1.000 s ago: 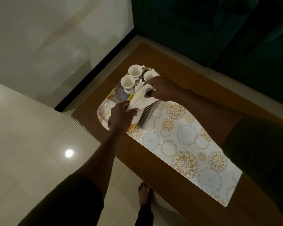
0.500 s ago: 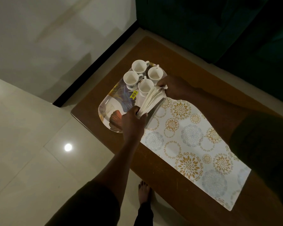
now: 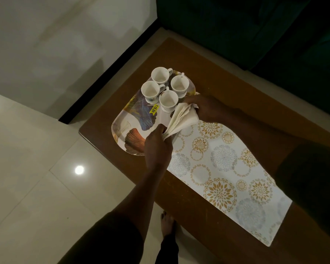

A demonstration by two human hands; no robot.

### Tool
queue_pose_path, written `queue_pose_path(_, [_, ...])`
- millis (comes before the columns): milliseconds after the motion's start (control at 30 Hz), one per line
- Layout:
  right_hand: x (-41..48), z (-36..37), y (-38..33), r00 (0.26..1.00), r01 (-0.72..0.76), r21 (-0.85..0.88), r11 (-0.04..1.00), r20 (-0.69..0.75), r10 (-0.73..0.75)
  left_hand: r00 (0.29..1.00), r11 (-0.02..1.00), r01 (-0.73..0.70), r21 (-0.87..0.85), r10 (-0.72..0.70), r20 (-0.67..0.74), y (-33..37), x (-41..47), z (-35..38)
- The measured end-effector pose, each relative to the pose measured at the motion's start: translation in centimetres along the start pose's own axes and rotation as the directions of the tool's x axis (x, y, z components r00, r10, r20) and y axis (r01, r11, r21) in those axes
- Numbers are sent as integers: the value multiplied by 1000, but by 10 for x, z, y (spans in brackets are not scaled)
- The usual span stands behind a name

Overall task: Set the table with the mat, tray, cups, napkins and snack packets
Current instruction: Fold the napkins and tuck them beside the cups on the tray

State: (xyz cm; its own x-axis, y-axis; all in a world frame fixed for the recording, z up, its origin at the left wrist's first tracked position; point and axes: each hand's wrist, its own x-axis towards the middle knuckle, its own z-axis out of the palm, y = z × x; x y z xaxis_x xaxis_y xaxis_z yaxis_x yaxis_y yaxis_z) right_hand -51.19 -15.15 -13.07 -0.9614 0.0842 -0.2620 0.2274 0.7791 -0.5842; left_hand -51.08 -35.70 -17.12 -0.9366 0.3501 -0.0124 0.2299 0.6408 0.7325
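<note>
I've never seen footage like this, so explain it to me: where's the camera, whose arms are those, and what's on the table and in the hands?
No machine here: a person wears a wide-angle camera on the head, so you look down along their own arms. The left hand and the right hand each grip one end of a bundle of white napkins, held where a patterned tray meets a flower-patterned mat. Four white cups stand close together at the tray's far end. Tray and mat lie on a brown table. A bare foot shows on the tiled floor.
</note>
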Motion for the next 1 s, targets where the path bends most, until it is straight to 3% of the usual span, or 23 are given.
queue_pose_path(133, [5, 4, -4, 995, 51, -42, 998, -82, -55, 998, 998, 56, 12, -56, -29, -2, -1, 7])
queue_pose_path(233, [13, 4, -9, 989, 88, -2, 996, -117, -88, 987, 985, 146, -93, -151, -46, -5, -2, 8])
queue_pose_path(367, [16, -4, -11, 995, 62, -55, 997, 81, -58, 975, 964, 208, -166, -218, -50, -7, -2, 9])
queue_pose_path(433, [17, -6, -8, 989, 31, -149, 988, 148, -8, 976, 963, 206, -173, -215, -38, -7, -1, 8])
queue_pose_path(500, [18, -5, -5, 992, 9, -183, 983, 124, 14, 979, 967, 189, -171, -198, -37, -8, -2, 7])
queue_pose_path(667, [21, -1, -10, 997, 66, -212, 975, -30, -74, 995, 995, 93, -40, -94, -23, -12, -5, 6])
queue_pose_path(800, [22, 6, -5, 992, 116, -280, 953, -17, -126, 1000, 997, 14, 73, -13, -5, -12, -9, 7])
queue_pose_path(1000, [19, 17, 11, 999, 4, -272, 962, -39, -15, 997, 990, 19, 143, -29, 65, -22, -12, 9])
